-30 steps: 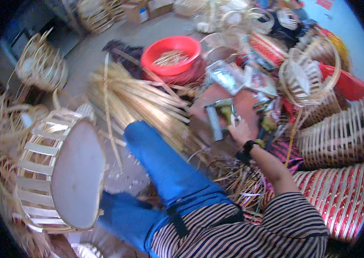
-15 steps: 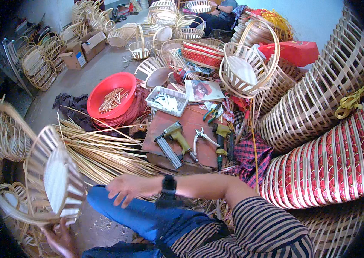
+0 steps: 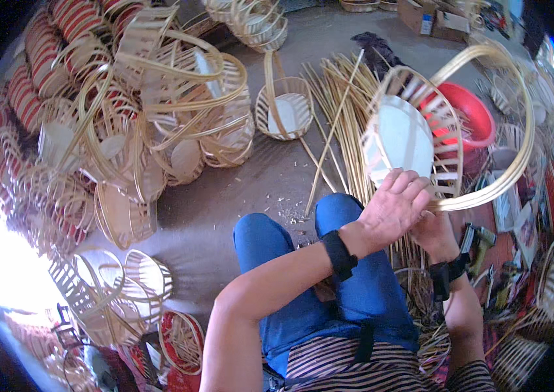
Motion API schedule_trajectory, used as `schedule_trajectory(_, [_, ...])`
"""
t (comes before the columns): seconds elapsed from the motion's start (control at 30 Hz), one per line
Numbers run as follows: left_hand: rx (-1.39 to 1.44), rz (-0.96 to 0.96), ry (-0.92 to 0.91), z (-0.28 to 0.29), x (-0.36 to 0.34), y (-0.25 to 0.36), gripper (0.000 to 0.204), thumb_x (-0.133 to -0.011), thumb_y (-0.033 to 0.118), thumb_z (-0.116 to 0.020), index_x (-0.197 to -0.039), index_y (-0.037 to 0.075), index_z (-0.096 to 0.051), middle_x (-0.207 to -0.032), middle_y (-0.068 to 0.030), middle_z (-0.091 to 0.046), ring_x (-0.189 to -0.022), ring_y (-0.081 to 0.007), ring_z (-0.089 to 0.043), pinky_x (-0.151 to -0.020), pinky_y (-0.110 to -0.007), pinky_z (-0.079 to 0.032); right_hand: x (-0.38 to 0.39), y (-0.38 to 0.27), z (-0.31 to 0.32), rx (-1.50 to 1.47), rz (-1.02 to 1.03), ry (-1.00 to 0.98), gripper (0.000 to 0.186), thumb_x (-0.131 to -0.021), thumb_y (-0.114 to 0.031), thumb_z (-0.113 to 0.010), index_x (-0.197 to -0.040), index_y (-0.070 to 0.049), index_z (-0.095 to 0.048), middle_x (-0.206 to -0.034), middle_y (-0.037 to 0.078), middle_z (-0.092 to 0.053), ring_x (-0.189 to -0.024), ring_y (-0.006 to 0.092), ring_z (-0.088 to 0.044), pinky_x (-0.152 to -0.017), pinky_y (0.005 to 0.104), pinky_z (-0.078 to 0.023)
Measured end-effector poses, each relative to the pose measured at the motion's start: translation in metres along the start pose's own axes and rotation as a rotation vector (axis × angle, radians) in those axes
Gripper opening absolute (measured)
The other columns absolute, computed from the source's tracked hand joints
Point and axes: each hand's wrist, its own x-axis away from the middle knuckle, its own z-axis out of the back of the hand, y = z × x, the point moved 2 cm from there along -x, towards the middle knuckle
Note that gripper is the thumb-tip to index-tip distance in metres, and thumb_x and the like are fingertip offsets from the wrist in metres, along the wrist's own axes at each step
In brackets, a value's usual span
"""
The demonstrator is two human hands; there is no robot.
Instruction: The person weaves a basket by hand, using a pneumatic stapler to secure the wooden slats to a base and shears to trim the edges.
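Observation:
A woven bamboo basket [image 3: 400,137] with a pale oval bottom and a tall hoop handle [image 3: 530,130] is tilted up in front of me, its open side facing right. My left hand [image 3: 396,201] lies at its lower edge, fingers bent over the slats. Close beside it, my right hand [image 3: 435,234] grips the basket's rim near the foot of the handle. Its fingers are partly hidden behind the left hand and the rim. Both wrists wear black bands.
A red plastic basin [image 3: 473,114] stands behind the basket. Long bamboo strips [image 3: 335,124] lie on the floor beyond my knees. At left are piled handled baskets [image 3: 179,98], with one lone basket [image 3: 286,108] nearer the middle. A nail gun [image 3: 483,245] lies at right.
The view has swung left. The basket, held low at the left by my left hand before, is now raised in front of me. My right hand has moved from above my knee onto its rim.

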Motion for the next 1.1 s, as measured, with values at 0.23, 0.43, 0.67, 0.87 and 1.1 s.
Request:
schedule_trajectory(0.23, [0.483,0.99,-0.03,0.06,0.117,-0.044,0.026,-0.072,0.013,-0.051,-0.095,0.002,-0.045,-0.08,-0.009,-0.05,-0.071,-0.0166,-0.045,-0.063,-0.026,-0.036,0.027,-0.063,0.058,0.355,-0.087,0.53,0.032,-0.079,-0.025,-0.04,-0.102,-0.002,-0.04,-0.096,0.01,-0.047,-0.082,0.02,-0.049,-0.07,0.0295,-0.046])
schedule_trajectory(0.43, [0.685,1.424,0.384,0.092,0.215,-0.035,0.01,-0.078,0.008,-0.043,-0.084,0.001,-0.048,-0.059,-0.0025,-0.048,-0.042,-0.003,-0.037,-0.037,-0.016,-0.028,-0.003,-0.094,0.093,0.779,-0.126,0.816,0.03,-0.078,-0.021,-0.039,-0.102,-0.004,-0.039,-0.099,0.01,-0.045,-0.084,0.0187,-0.048,-0.069,0.0289,-0.045])
schedule_trajectory(0.67, [0.628,1.445,0.498,0.1,0.209,-0.024,0.009,-0.079,0.007,-0.04,-0.078,0.001,-0.046,-0.053,-0.002,-0.044,-0.035,-0.0023,-0.03,-0.032,-0.016,-0.023,-0.181,-0.038,0.02,0.798,-0.265,0.299,0.053,-0.072,-0.035,-0.049,-0.108,-0.002,-0.026,-0.097,0.012,-0.04,-0.082,0.0222,-0.045,-0.065,0.0328,-0.045])
schedule_trajectory(0.87, [0.701,1.497,0.524,0.102,0.207,-0.016,0.009,-0.079,0.003,-0.038,-0.079,-0.001,-0.046,-0.054,-0.0042,-0.045,-0.035,-0.0029,-0.034,-0.032,-0.016,-0.025,-0.219,0.036,-0.001,1.231,-0.323,0.102,0.093,-0.063,-0.05,-0.055,-0.123,-0.001,-0.005,-0.123,0.019,-0.022,-0.109,0.0285,-0.03,-0.078,0.0384,-0.037])
schedule_trajectory(1.1, [0.579,1.392,0.622,0.102,0.208,-0.013,0.009,-0.079,0.003,-0.037,-0.077,-0.002,-0.045,-0.052,-0.0038,-0.044,-0.034,-0.0025,-0.032,-0.032,-0.016,-0.024,-0.18,0.015,0.021,1.331,-0.382,0.224,0.068,-0.071,-0.033,-0.055,-0.12,-0.001,-0.02,-0.1,0.011,-0.043,-0.078,0.0128,-0.046,-0.057,0.0216,-0.045])
